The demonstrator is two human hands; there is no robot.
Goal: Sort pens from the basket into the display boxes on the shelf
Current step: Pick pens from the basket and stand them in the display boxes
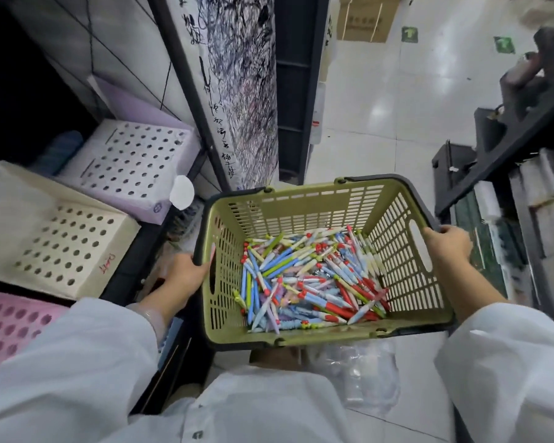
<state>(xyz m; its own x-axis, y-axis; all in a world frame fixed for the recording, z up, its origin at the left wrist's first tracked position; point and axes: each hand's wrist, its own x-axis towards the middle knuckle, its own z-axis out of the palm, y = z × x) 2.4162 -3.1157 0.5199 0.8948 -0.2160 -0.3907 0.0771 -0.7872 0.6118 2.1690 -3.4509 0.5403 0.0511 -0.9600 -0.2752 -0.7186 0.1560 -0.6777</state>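
I hold an olive-green slotted basket (406,276) with a dark rim in front of me above the floor. My left hand (184,276) grips its left rim and my right hand (448,247) grips its right rim. A loose heap of several pens (311,279) in blue, red, white and green lies on its bottom. On the shelf to my left stand three display boxes with rows of round holes: a lilac one (131,161) farthest away, a cream one (58,241) in the middle, and a pink one (7,321) nearest. Their holes look empty.
A dark shelf upright with a scribbled test-paper strip (240,91) rises just beyond the basket. White tiled floor (381,100) runs ahead, with a cardboard box (365,17) at the far end. Dark shelving (509,174) stands on the right. Clear plastic wrap (362,372) lies by my feet.
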